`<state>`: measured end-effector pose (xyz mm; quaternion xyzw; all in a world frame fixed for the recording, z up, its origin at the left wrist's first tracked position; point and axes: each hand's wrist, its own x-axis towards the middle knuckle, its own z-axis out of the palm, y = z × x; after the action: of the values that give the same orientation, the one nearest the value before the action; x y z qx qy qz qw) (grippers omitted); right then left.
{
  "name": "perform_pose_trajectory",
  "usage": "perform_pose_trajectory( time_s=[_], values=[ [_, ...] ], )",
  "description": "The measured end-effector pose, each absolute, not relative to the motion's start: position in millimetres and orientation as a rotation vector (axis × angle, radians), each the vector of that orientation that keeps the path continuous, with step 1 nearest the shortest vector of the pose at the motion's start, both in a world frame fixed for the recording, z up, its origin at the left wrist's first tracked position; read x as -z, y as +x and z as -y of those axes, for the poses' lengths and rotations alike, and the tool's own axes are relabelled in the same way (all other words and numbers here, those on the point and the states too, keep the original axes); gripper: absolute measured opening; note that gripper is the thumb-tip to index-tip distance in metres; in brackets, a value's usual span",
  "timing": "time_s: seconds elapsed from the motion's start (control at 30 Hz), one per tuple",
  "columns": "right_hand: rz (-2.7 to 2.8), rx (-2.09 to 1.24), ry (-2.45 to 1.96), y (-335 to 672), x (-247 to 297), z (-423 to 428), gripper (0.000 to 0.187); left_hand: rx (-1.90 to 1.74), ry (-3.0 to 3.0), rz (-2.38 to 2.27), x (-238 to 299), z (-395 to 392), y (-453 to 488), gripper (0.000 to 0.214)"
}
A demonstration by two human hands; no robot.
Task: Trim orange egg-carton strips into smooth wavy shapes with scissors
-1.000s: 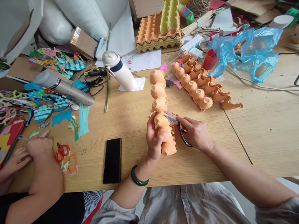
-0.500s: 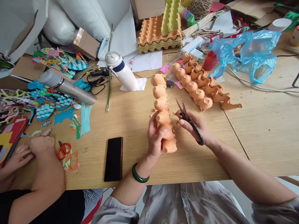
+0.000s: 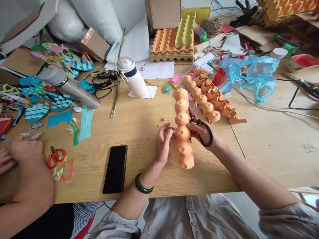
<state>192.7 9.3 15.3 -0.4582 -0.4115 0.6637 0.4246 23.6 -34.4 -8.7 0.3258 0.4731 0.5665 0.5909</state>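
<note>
An orange egg carton strip point(image 3: 183, 132), one row of bumps, stands lengthwise in front of me, its cups bottom up. My right hand point(image 3: 201, 132) has the black-handled scissors point(image 3: 206, 130) looped on it and grips the strip's right side with thumb and fingers. The blades point away from me beside the strip, partly behind it. At the strip's left edge is my left hand point(image 3: 163, 142), thumb and fingers drawn together by a ragged bit of carton; what they pinch is too small to make out. Orange scraps point(image 3: 163, 122) lie just beyond it.
More cut carton strips point(image 3: 201, 99) lie at the back right, near a blue plastic bag point(image 3: 261, 73). A phone point(image 3: 115, 169), red scissors point(image 3: 56, 157) and a white bottle point(image 3: 133, 78) stand or lie leftward. Another person's arm point(image 3: 32, 172) rests at far left. Egg trays point(image 3: 164, 41) are stacked behind.
The strip has moved right and is now gripped by my right hand along with the scissors. My left hand has let go of its lower part and come to its left edge.
</note>
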Motion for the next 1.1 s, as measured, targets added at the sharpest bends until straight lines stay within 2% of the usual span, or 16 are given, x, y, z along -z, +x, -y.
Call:
perform_pose_trajectory(
  time_s=[0.13, 0.3, 0.47, 0.57, 0.73, 0.9, 1.1],
  values=[
    [1.343, -1.625, -1.192, 187.0, -24.9, -4.6, 0.034, -1.302, 0.671, -1.016, 4.0, 30.0, 19.8, 0.052],
    [1.629, -1.522, -1.176, 184.3, -29.4, -1.1, 0.029, -1.302, 0.722, -0.997, -3.6, 27.0, 16.1, 0.033],
    [1.888, -0.929, -1.252, 196.2, -17.4, -3.0, 0.032, -1.357, 0.573, -0.896, -5.1, 24.0, 10.6, 0.024],
    [2.012, -0.684, -1.294, 199.0, -11.1, 0.1, 0.031, -1.354, 0.523, -0.836, -6.6, 23.4, 9.0, 0.03],
    [2.141, -0.46, -1.231, 201.1, -13.1, 1.9, 0.048, -1.291, 0.507, -0.818, -8.7, 22.4, 9.7, 0.04],
    [2.296, -0.324, -1.063, 208.0, -17.3, -5.9, 0.035, -1.254, 0.527, -0.8, -6.8, 22.7, 11.8, 0.042],
    [2.368, -0.302, -1.09, 214.2, -15.7, -9.8, 0.038, -1.232, 0.556, -0.795, -5.4, 23.8, 10.7, 0.045]
  ],
)
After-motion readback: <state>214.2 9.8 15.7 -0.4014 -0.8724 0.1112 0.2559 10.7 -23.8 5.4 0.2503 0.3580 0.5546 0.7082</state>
